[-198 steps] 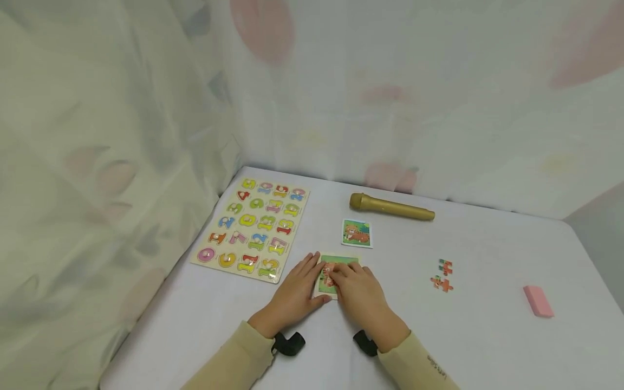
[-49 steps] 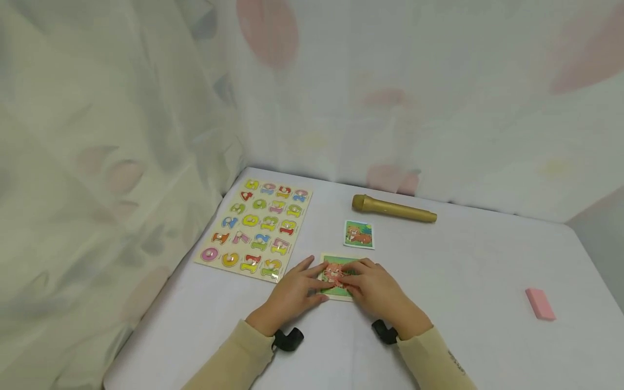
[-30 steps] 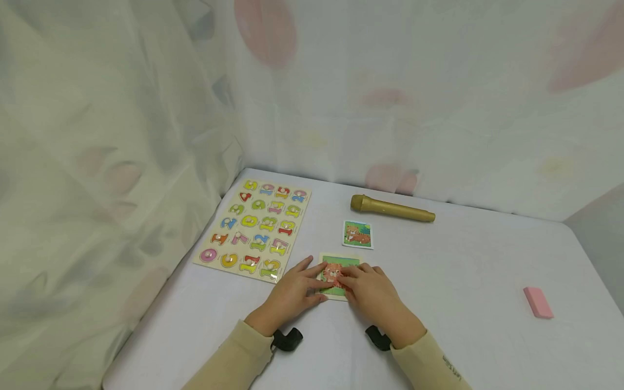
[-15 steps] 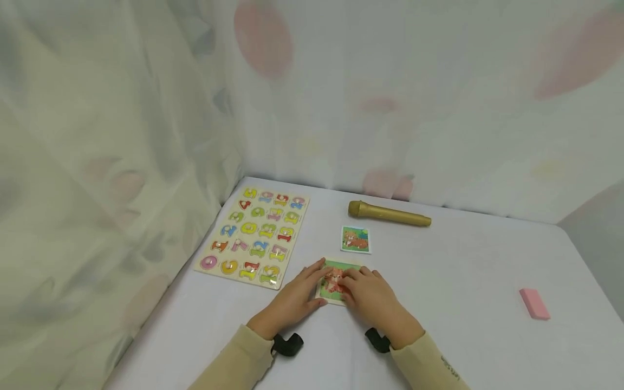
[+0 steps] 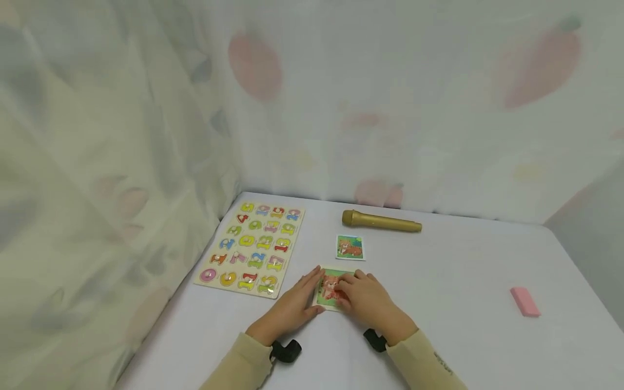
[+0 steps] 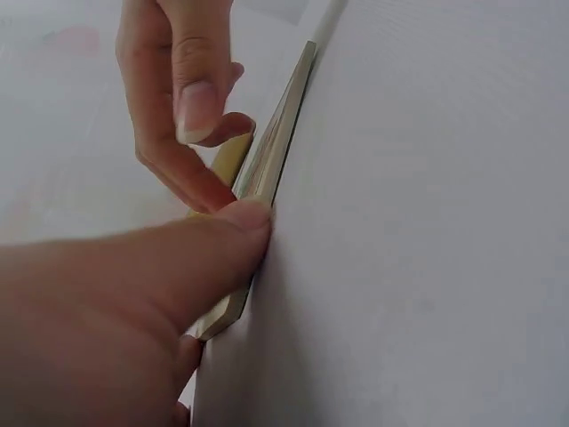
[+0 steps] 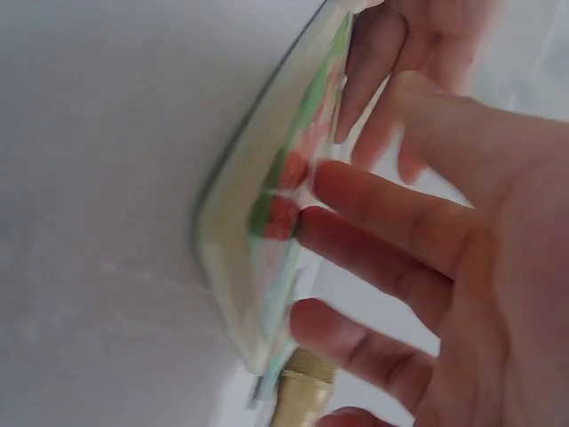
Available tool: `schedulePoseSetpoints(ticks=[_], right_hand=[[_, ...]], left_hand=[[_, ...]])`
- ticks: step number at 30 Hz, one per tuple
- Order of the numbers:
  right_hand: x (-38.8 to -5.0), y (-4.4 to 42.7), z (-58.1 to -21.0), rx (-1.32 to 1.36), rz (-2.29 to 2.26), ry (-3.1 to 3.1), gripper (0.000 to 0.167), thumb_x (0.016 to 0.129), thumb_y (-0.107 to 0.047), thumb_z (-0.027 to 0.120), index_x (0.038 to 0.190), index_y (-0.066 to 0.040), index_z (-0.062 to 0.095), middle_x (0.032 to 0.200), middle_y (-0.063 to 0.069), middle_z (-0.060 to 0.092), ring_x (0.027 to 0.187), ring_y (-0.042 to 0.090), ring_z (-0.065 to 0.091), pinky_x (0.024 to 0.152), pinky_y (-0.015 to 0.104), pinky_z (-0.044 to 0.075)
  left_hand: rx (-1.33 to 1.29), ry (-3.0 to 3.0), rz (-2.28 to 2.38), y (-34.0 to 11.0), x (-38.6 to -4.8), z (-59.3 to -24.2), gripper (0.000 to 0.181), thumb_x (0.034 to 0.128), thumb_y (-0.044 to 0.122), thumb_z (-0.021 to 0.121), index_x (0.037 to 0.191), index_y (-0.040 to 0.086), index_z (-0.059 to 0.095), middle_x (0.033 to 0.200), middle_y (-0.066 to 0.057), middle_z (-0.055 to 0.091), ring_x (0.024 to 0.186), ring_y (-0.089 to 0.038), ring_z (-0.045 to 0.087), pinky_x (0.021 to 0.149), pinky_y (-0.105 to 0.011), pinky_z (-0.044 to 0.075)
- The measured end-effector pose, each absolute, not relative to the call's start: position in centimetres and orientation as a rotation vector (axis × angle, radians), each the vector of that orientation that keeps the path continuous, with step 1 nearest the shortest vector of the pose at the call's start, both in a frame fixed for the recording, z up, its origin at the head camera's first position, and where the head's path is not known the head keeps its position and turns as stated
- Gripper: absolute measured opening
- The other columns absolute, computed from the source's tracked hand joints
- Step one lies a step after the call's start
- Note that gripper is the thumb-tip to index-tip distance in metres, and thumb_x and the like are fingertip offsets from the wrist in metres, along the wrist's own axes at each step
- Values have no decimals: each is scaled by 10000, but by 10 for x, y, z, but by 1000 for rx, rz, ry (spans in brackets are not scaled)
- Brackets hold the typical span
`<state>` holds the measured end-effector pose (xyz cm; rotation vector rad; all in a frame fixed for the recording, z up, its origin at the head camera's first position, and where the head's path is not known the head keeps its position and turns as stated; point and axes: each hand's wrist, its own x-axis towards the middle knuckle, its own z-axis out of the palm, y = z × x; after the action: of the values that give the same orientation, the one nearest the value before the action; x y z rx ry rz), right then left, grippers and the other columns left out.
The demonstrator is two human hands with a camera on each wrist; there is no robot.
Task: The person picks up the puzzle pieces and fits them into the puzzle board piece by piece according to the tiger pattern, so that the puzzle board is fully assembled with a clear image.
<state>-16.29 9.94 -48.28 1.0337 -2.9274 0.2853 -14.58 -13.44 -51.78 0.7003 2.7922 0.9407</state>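
A small jigsaw puzzle board [image 5: 336,271] with a pale rim lies flat before me, its orange tiger picture [image 5: 329,285] on a green ground. My left hand [image 5: 291,307] steadies its left side, fingers stretched along the edge and thumb on the near rim. In the left wrist view that thumb [image 6: 209,245] presses the board's edge. My right hand [image 5: 371,304] lies over the right half and hides part of the picture. The right wrist view shows its fingers [image 7: 391,213] extended, tips touching the orange pieces [image 7: 283,213].
A tiger picture card [image 5: 350,247] lies beyond the board, with a gold microphone [image 5: 382,221] behind it. At the left is a number peg board [image 5: 234,287]. A pink block [image 5: 525,301] sits on the right. Patterned cloth hangs along the left and back edges.
The loose puzzle pieces once right of the board are gone from there. My left fingers have drawn back from the picture to the edge. The head view has shifted, so everything sits lower.
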Motion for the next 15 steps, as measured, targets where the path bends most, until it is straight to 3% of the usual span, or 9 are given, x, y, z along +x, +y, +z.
schedulePoseSetpoints(ticks=[6, 10, 13, 15], right_hand=[[-184, 121, -466, 780, 465, -2892, 536, 1045, -404, 649, 1495, -124, 570, 1407, 127, 601, 1279, 366, 549, 1064, 612, 454], [-192, 150, -446, 561, 468, -2902, 686, 1059, -530, 554, 1624, -171, 405, 1640, 158, 379, 1518, 416, 302, 1207, 692, 201], [-192, 165, -437, 542, 444, -2978, 795, 1038, -642, 493, 1673, -207, 296, 1734, 155, 170, 1584, 444, 66, 1186, 765, -17], [-192, 168, -437, 553, 434, -3017, 825, 1029, -683, 463, 1682, -219, 268, 1745, 156, 115, 1583, 457, 0, 1152, 795, -67]], left_hand=[[739, 2934, 724, -140, -157, -500, 952, 965, 445, 759, 1684, 136, 217, 1733, -145, 182, 1573, -357, 216, 1236, -568, 269], [708, 3116, 412, -155, -175, -468, 960, 967, 615, 665, 1699, 225, 182, 1756, -117, 72, 1605, -345, 52, 1251, -643, 129], [694, 3206, 273, -166, -191, -451, 952, 956, 695, 613, 1699, 289, 178, 1761, -90, 46, 1607, -344, 15, 1245, -671, 65], [708, 3221, 251, -170, -200, -443, 951, 956, 707, 600, 1699, 288, 179, 1759, -100, 41, 1606, -345, -18, 1239, -685, 40]])
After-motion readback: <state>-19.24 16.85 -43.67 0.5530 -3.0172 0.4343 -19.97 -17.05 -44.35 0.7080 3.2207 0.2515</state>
